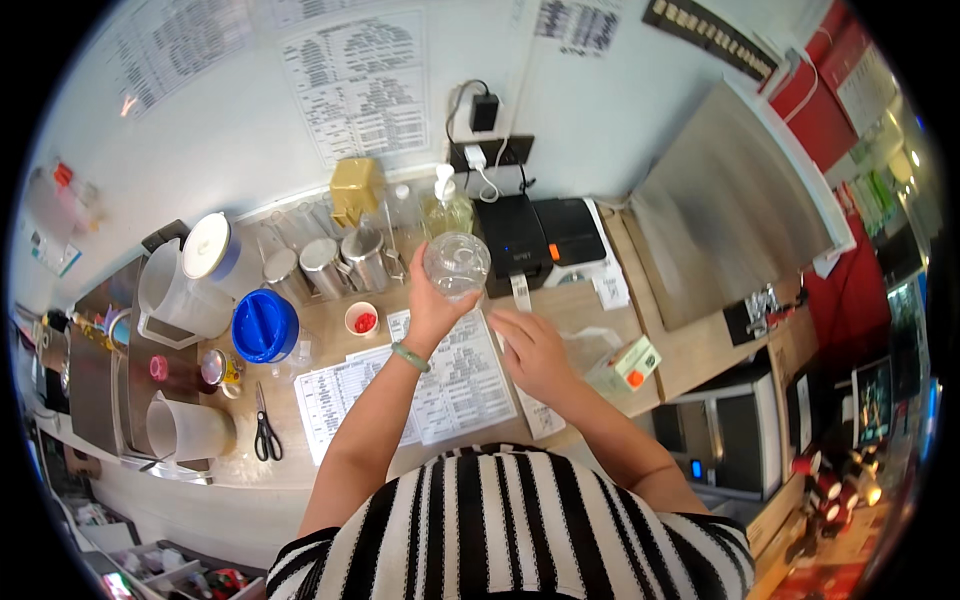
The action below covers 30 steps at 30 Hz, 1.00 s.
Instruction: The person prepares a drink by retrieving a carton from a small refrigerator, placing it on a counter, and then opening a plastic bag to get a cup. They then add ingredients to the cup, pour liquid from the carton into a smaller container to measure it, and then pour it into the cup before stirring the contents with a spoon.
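My left hand point(433, 309), with a green bangle at its wrist, grips a clear plastic cup point(456, 264) around its side. The cup is held above the counter, in front of a black label printer point(516, 238). My right hand point(534, 351) hangs just right of the cup, apart from it, fingers bent and nothing visible in them. A printed strip point(520, 292) comes out of the printer near my right fingertips. Below my hands lie printed paper sheets point(465, 382) bearing tables of text.
Left on the counter stand a blue-lidded jug point(264, 327), black scissors point(265, 435), a small cup of red bits point(363, 321), steel shakers point(324, 264) and translucent pitchers point(187, 427). To the right are a carton with an orange cap point(628, 366) and a stainless steel panel point(739, 210).
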Available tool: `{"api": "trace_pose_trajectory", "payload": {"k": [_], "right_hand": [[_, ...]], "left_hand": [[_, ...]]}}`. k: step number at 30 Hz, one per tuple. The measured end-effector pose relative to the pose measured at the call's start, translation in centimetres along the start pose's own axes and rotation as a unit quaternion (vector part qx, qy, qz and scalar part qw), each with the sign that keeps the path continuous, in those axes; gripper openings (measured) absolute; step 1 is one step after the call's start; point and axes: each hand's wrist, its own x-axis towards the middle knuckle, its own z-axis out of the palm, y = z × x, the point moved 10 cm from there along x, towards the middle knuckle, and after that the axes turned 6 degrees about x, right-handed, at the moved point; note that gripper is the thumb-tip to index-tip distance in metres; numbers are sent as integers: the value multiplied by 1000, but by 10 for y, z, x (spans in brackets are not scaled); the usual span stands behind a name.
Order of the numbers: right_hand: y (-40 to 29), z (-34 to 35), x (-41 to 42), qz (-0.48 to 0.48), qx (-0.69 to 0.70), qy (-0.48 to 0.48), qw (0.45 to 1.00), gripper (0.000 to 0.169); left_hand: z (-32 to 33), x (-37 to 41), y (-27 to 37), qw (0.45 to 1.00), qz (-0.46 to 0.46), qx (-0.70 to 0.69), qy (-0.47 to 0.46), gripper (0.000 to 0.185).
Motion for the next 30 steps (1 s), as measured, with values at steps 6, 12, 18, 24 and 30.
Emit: {"api": "trace_pose_trajectory", "payload": {"k": [6,12,18,24,30], "right_hand": [[14,-11,-134,182,48,4,982,58],[14,2,-189,318,186,12,929,103],[22,-8,-260,372,256,80,889,120],[21,-43,-320,381,209,193,880,125],[69,-118,-363,344,127,362,857,122]], "left_hand": [[3,-104,52,990,36,-17,-136,116],[57,-210,58,950,-67,-147,-268,115],[103,-251,90,907,-43,-114,-403,122],[149,-273,116,859,9,-145,-491,120],[209,-240,99,935,66,-78,-339,113]]}}
